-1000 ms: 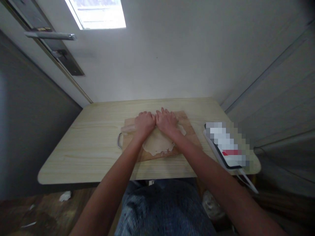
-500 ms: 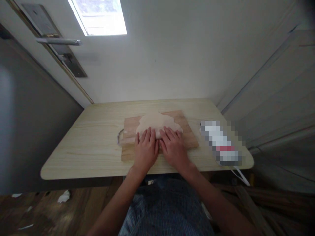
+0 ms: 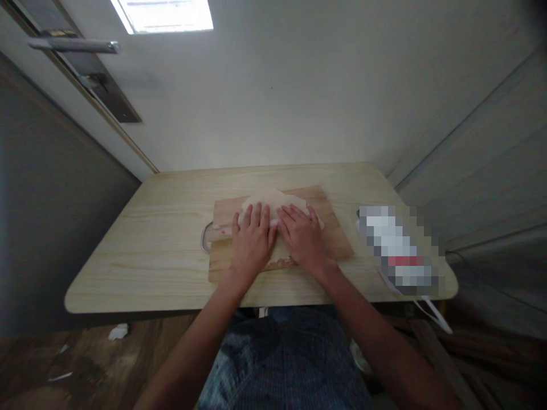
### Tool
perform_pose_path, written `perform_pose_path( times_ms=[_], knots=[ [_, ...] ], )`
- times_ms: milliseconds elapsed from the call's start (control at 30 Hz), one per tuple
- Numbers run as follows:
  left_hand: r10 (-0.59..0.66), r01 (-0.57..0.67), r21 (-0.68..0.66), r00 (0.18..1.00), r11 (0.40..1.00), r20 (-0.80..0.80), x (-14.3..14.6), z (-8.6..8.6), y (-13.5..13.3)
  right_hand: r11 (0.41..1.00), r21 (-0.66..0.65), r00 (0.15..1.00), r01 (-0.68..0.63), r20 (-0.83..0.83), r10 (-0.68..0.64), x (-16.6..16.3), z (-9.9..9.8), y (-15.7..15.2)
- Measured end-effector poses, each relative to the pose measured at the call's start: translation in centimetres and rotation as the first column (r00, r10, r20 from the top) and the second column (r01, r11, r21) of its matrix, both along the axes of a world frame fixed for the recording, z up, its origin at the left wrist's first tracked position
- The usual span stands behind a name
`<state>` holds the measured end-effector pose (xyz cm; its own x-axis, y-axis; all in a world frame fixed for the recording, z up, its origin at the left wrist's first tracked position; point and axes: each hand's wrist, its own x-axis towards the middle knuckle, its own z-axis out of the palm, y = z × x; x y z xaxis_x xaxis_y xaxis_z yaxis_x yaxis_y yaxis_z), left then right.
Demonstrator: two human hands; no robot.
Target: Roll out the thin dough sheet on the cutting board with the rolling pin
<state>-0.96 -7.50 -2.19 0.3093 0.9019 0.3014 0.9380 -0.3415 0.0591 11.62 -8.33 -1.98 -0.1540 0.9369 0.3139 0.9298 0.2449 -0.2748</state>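
Observation:
A flat, pale sheet of dough point(image 3: 277, 197) lies on a wooden cutting board point(image 3: 335, 228) in front of me. My left hand point(image 3: 253, 236) rests palm down over its left part, fingers stretched forward and apart. Over the right part lies my right hand point(image 3: 300, 232), its fingers also extended and angled toward the middle. The two thumbs nearly meet. Some dough shows between the hands and nearer to me. A pale strip point(image 3: 222, 230) sticks out left of my left hand; I cannot tell whether it is a rolling pin's end. What is under both palms is hidden.
The board has a metal loop handle point(image 3: 205, 237) at its left end. It sits on a light wood table point(image 3: 141, 245) against a white door point(image 3: 265, 114). At the table's right lies a pixelated white object point(image 3: 395, 247) with a white cord point(image 3: 438, 316) hanging off the edge.
Both hands have slid forward, away from me, over the dough. More of the dough and board now shows on the near side. The view has shifted slightly.

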Motion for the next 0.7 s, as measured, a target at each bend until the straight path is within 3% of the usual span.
perform_pose_path(
  times_ms=[233,433,700],
  knots=[
    [0.054,-0.056,-0.087,0.998,0.995,-0.022,0.9,1.3,5.8,0.99,-0.043,0.987,0.134,0.093,-0.129,-0.7,0.5,5.7],
    [0.138,-0.127,-0.262,0.99,0.957,0.023,1.2,1.8,10.7,0.955,-0.23,0.978,0.187,0.138,-0.158,-0.7,1.5,10.6],
    [0.147,-0.124,-0.213,0.984,0.969,0.097,1.5,1.7,13.8,0.936,-0.266,0.972,0.23,0.102,-0.21,-0.6,1.5,13.5]
  ],
)
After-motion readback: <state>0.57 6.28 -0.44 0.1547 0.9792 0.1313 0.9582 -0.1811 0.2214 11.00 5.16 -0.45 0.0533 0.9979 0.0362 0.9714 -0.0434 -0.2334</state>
